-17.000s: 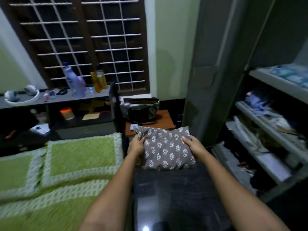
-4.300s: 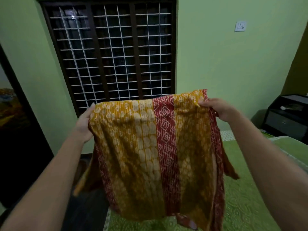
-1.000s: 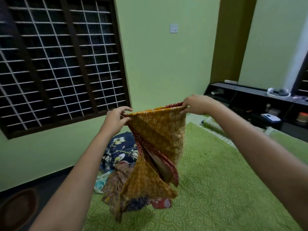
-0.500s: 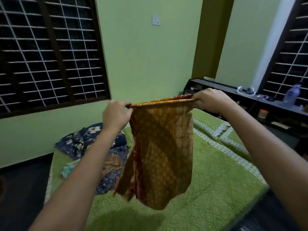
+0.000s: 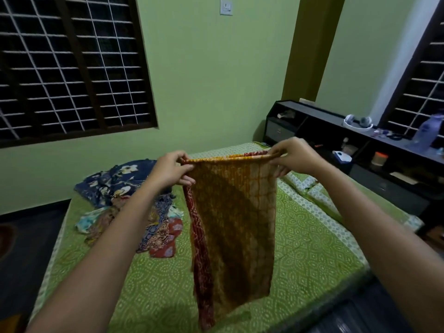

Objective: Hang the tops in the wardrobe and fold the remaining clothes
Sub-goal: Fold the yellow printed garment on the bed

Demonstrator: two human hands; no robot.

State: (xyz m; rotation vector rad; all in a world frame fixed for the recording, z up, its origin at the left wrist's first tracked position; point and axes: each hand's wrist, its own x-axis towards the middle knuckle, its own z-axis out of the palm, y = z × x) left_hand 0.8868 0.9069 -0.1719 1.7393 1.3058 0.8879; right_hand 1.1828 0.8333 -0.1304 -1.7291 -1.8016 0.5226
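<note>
I have a mustard-yellow patterned cotton garment with a red printed band (image 5: pixel 234 227) held up in the air over the bed. My left hand (image 5: pixel 170 171) pinches its top left corner, thumb on top and the fingers (image 5: pixel 186 181) curled under the folded edge. My right hand (image 5: pixel 292 156) grips the top right corner the same way, its fingers curled round the cloth. The top edge runs taut and almost level between the two hands. The garment hangs doubled lengthwise, the red band falling down its left side, and the lower end dangles above the near edge of the bed; I cannot tell whether it touches the cover.

Under it lies the green bedspread with a pale dotted diamond pattern (image 5: pixel 310 255), which covers the whole bed. To the left of the hanging garment, on the far left part of the bed, sits a loose heap of unfolded clothes (image 5: pixel 134 207): a navy piece with white flowers at the back, blue, orange and red printed pieces nearer me. My left forearm crosses in front of part of that heap.

Behind the bed stands a green wall with a white switch plate (image 5: pixel 226 6), and a dark-framed window with a white grille (image 5: pixel 69 66) is at left. Along the right wall runs a low black shelf unit (image 5: pixel 319 123), with a pale lilac plastic bottle (image 5: pixel 426 131) on its top.
</note>
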